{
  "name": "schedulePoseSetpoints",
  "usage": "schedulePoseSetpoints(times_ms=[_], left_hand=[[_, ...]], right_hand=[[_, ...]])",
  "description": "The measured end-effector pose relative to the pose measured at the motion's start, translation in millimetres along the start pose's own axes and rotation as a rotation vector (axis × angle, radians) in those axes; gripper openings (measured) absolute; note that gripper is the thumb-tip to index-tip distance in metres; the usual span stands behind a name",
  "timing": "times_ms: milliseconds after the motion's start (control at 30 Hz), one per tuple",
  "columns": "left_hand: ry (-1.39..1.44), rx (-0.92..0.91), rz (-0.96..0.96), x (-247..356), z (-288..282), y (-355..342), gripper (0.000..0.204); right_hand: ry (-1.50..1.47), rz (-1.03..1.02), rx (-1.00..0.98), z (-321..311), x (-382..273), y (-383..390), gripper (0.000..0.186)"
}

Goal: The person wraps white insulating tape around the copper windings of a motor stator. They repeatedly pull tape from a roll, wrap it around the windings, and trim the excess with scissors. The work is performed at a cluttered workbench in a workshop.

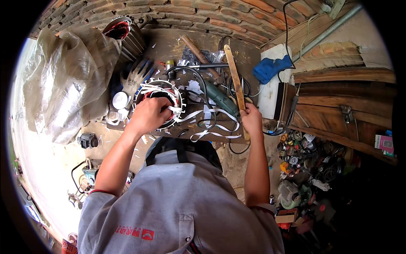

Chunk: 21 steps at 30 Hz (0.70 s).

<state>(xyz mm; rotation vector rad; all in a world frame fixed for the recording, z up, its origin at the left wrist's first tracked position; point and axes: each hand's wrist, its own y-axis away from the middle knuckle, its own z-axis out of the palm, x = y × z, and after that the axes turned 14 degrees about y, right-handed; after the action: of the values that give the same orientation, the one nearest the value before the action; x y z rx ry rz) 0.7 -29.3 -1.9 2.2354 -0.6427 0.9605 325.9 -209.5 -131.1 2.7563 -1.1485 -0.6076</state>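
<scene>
A round motor stator point(182, 98) with toothed edges and red and white winding ends sits on the workbench. My left hand point(151, 113) reaches over its opening, fingers pinched on a white tape point(191, 115). The tape trails right across the bench in loose loops. My right hand point(252, 120) is closed around the lower part of a long flat wooden strip point(234, 72), which slants up and away from me. Between the hands lies a green power tool point(222, 101) with a black cord. The fingertips inside the stator are partly hidden.
A hammer point(196, 51), work gloves point(137, 77) and white tape rolls point(120, 100) lie around the stator. Behind stands another stator point(127, 40), beside plastic sheeting point(69, 80). A blue cloth point(271, 70) is at right. Motor parts point(292, 192) crowd the floor, lower right.
</scene>
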Motion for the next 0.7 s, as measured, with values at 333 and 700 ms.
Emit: schedulePoseSetpoints(times_ms=[333, 700], left_hand=[[0.199, 0.174, 0.228, -18.3, 7.2, 9.3, 0.015], [0.297, 0.163, 0.441, -27.2, 10.6, 39.7, 0.017]], right_hand=[[-0.7, -0.318, 0.123, -94.4, -73.0, 21.4, 0.05], [-1.186, -0.689, 0.001, -209.4, -111.0, 47.2, 0.052]])
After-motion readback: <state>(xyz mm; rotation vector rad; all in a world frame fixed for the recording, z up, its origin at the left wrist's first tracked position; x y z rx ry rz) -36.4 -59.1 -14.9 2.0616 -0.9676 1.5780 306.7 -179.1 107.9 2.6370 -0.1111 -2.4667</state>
